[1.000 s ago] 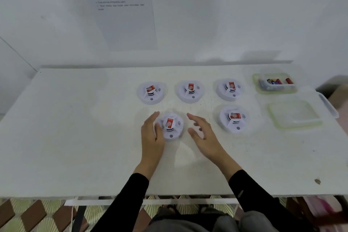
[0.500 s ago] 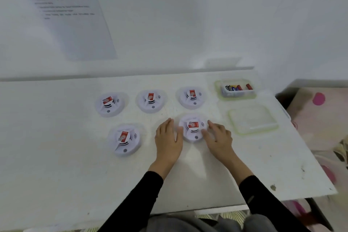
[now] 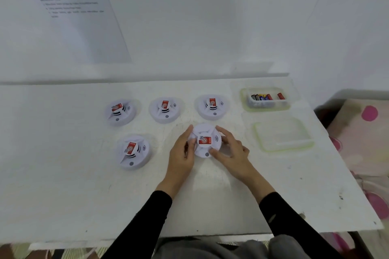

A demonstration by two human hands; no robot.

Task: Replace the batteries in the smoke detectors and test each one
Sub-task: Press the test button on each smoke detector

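Note:
Several round white smoke detectors with red labels lie on the white table (image 3: 63, 185). Both hands grip the front right detector (image 3: 205, 140): my left hand (image 3: 182, 155) curls round its left side and my right hand (image 3: 231, 153) round its right and front edge. It looks slightly raised off the table. Another detector (image 3: 133, 151) lies to the left at the front. A row of three stands behind: left (image 3: 120, 111), middle (image 3: 165, 108), right (image 3: 212, 106). A clear container (image 3: 266, 100) at the back right holds several batteries.
The container's clear lid (image 3: 283, 134) lies flat to the right of the held detector. A printed sheet (image 3: 71, 6) hangs on the wall behind. The table's right edge drops off beside a pink-patterned cloth (image 3: 362, 143).
Both hands left the front left detector, moved right and took hold of the front right one. The camera view swung right as well.

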